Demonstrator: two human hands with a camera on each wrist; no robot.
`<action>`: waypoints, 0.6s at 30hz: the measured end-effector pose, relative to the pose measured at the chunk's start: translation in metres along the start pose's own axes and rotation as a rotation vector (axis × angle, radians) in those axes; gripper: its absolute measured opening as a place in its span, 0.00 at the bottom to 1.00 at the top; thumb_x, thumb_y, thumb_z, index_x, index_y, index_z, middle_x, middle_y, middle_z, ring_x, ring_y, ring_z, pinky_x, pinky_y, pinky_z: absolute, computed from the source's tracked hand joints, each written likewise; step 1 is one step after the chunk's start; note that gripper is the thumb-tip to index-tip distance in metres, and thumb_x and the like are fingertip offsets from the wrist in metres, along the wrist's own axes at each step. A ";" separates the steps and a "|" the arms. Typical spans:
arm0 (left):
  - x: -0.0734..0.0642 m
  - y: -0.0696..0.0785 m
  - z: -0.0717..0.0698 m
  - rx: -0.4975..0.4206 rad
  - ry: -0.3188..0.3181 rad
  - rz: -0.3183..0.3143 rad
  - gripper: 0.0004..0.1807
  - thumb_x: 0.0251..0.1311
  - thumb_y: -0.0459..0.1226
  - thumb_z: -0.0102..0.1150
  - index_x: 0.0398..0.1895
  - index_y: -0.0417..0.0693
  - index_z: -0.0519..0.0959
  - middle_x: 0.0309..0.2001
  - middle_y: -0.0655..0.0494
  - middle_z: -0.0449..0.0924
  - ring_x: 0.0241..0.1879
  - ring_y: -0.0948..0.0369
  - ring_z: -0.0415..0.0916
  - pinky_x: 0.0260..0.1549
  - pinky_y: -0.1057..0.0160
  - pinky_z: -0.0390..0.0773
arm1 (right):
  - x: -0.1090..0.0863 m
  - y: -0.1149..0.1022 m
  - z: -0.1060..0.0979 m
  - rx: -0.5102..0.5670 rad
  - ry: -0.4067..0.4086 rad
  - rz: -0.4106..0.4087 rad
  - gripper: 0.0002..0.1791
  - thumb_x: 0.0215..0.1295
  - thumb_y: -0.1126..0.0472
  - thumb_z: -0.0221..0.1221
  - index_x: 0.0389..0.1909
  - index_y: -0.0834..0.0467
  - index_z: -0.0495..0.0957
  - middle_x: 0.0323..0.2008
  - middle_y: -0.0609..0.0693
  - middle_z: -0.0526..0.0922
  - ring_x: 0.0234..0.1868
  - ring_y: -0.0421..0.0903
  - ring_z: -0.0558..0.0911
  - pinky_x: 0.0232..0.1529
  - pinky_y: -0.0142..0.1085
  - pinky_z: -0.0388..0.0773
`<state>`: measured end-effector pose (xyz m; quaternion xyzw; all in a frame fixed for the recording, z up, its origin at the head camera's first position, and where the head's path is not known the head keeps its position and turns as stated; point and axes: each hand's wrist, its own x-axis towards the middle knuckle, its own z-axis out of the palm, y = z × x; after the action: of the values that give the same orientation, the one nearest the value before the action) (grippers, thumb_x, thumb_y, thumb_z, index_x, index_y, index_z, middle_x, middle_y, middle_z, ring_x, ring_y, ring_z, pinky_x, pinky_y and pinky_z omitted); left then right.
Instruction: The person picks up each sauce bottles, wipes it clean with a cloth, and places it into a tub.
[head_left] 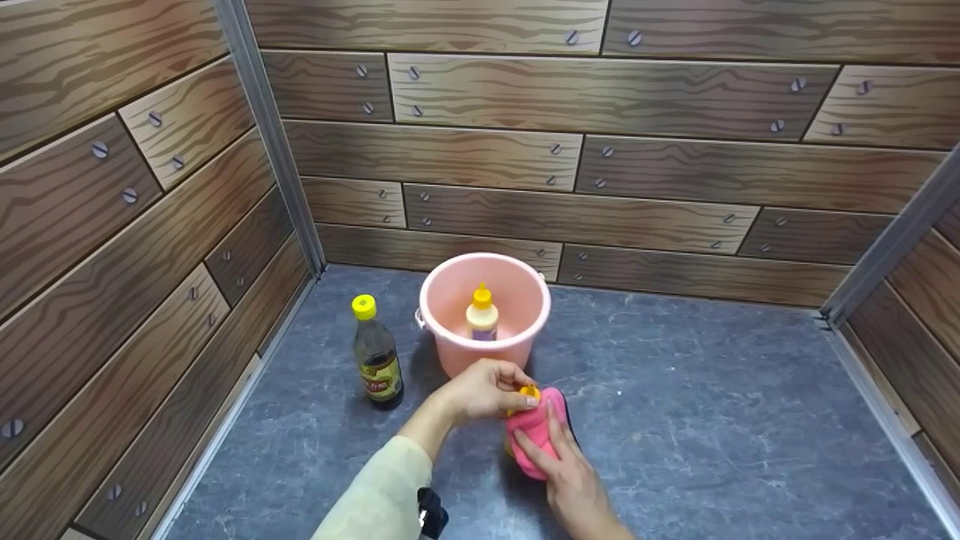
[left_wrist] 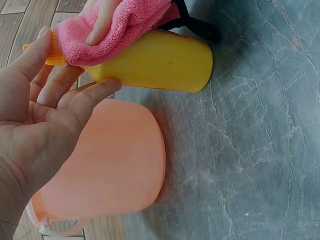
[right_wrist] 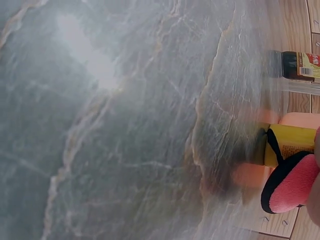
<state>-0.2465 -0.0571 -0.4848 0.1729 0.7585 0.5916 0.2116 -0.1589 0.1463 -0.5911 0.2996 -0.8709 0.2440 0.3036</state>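
Observation:
My left hand point(head_left: 480, 391) pinches the orange cap point(head_left: 530, 391) of a yellow squeeze bottle point(left_wrist: 165, 65), with its other fingers lying along the bottle's neck and side in the left wrist view. A fluffy pink cloth point(head_left: 536, 435) with a black edge and strap covers the bottle's upper part. My right hand point(head_left: 574, 480) holds this cloth against the bottle, two fingers stretched over it. Much of the bottle is hidden by cloth and hands in the head view. In the right wrist view its lower end shows behind the cloth's black edging point(right_wrist: 275, 185).
Just beyond my hands stands a pink bucket point(head_left: 457, 358), with a cream bottle point(head_left: 482, 319) with an orange spout inside. To its left is a dark sauce bottle point(head_left: 379, 367) with a yellow cap. Wood-patterned walls point(head_left: 480, 90) enclose the grey marbled tabletop point(head_left: 712, 420).

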 end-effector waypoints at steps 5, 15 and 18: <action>0.000 0.000 0.000 0.017 0.002 -0.003 0.13 0.66 0.35 0.74 0.52 0.42 0.88 0.42 0.55 0.90 0.39 0.61 0.84 0.44 0.56 0.87 | -0.002 0.001 0.000 -0.006 -0.014 0.000 0.57 0.31 0.86 0.67 0.67 0.41 0.82 0.76 0.70 0.65 0.69 0.72 0.73 0.52 0.51 0.86; 0.000 0.000 0.000 0.013 0.005 -0.011 0.11 0.66 0.35 0.74 0.50 0.46 0.89 0.42 0.55 0.90 0.39 0.61 0.85 0.45 0.54 0.88 | -0.004 0.002 0.002 0.008 -0.008 0.006 0.56 0.31 0.86 0.66 0.67 0.42 0.83 0.75 0.72 0.65 0.69 0.72 0.72 0.48 0.51 0.87; 0.000 -0.001 0.000 0.009 0.002 -0.009 0.11 0.66 0.35 0.74 0.50 0.46 0.89 0.42 0.55 0.90 0.39 0.61 0.85 0.45 0.53 0.87 | -0.005 0.002 0.002 0.003 -0.010 0.000 0.56 0.31 0.86 0.66 0.67 0.42 0.83 0.75 0.72 0.65 0.69 0.72 0.72 0.48 0.50 0.87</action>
<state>-0.2461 -0.0573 -0.4853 0.1698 0.7621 0.5875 0.2127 -0.1581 0.1484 -0.5961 0.3014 -0.8720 0.2437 0.2989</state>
